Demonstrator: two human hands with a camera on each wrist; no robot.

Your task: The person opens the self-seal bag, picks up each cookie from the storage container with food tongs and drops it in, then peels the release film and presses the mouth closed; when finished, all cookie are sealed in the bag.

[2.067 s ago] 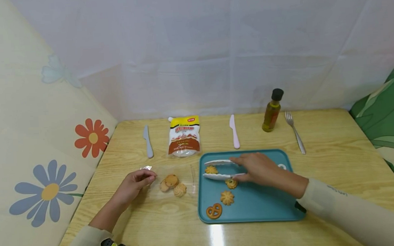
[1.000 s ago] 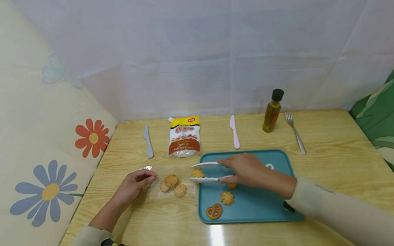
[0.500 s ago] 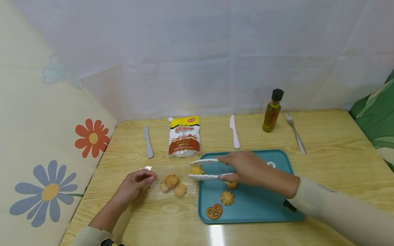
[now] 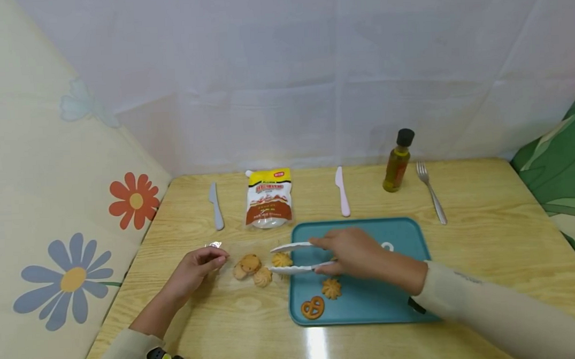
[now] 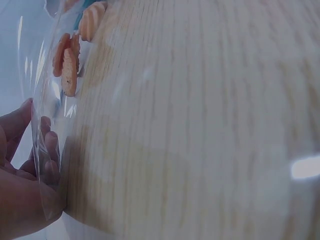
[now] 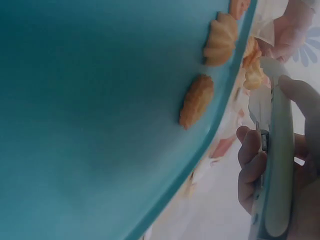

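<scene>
At the left of the table my left hand [image 4: 200,267] pinches the edge of a clear plastic bag [image 4: 234,285], also visible around its fingers in the left wrist view. Inside the bag lie cookies [image 4: 250,263]. White tongs [image 4: 301,269] are gripped in my right hand [image 4: 353,251]. Between their arms is a star-shaped cookie [image 4: 282,259], over the bag's right end, just left of the teal tray [image 4: 380,314]. On the tray are another star-shaped cookie [image 4: 332,288] and a pretzel [image 4: 312,308]. The right wrist view shows a further ridged cookie [image 6: 197,101] on the tray.
Behind the bag lies a yellow-and-white spouted pouch [image 4: 268,199], with a grey knife [image 4: 216,206] to its left. A pink knife [image 4: 342,192], an oil bottle [image 4: 396,166] standing upright and a fork [image 4: 431,193] line the back of the table.
My right hand has moved left with the tongs, bringing the star-shaped cookie from over the tray to over the bag's right end. My left hand has stayed in place.
</scene>
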